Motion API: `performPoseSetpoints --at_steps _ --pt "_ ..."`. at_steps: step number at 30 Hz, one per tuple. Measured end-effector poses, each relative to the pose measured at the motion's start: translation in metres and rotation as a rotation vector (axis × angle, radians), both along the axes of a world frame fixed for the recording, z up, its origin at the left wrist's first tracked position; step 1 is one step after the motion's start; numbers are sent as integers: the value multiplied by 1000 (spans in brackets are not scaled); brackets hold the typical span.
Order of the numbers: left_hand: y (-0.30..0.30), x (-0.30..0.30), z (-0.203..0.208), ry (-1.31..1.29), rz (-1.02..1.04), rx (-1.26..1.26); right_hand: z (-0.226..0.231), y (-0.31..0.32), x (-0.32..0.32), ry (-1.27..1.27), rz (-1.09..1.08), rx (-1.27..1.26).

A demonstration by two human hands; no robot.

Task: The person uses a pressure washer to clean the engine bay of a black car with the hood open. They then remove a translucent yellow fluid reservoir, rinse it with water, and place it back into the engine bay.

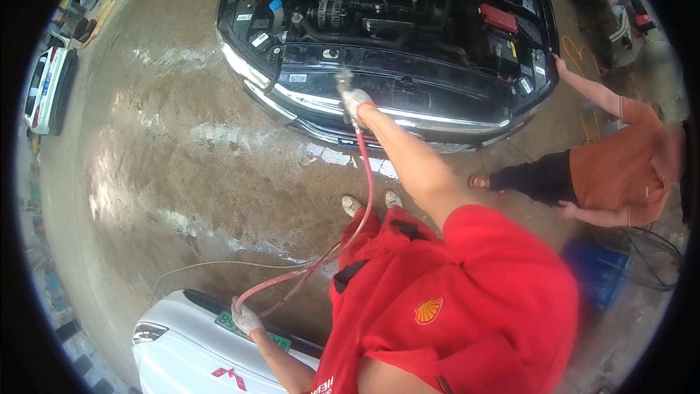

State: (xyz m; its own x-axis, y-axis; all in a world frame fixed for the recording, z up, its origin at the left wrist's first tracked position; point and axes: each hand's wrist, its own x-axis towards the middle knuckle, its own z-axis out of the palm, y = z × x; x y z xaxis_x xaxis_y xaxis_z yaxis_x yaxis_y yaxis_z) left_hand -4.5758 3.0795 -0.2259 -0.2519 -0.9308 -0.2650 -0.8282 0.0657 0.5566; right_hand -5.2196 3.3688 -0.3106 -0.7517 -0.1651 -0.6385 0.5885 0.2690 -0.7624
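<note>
Gripped in my gloved right hand (356, 102) is a grey spray gun (344, 79), its front end blurred, at the front edge of a black car's open engine bay (379, 22). From the gun's lower end a red hose (367, 168) runs down past my legs and loops to the left. My left hand (246, 319), also in a pale glove, is closed around that hose at the lower left. It is just above the green number plate (232, 319) of a white car (175, 350). Whether spray leaves the gun, I cannot tell.
At the right, a person in an orange shirt (612, 160) has one hand on the black car's corner. A blue crate (596, 273) and black cables (656, 263) lie behind that person. The concrete floor (168, 175) has wet patches. Another white car (49, 87) stands far left.
</note>
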Motion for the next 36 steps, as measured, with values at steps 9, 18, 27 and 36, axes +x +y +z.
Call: performPoseSetpoints --at_steps 9,18,27,36 --pt "-14 15 -28 47 53 34 14 69 48 -10 -137 -45" --pt "-24 27 -34 124 45 47 13 -49 -11 168 -27 -9" --pt "-24 19 -27 -59 214 79 -13 104 -26 140 3 340" --pt "-65 -99 -60 55 -15 103 20 310 1 79 -714 108"
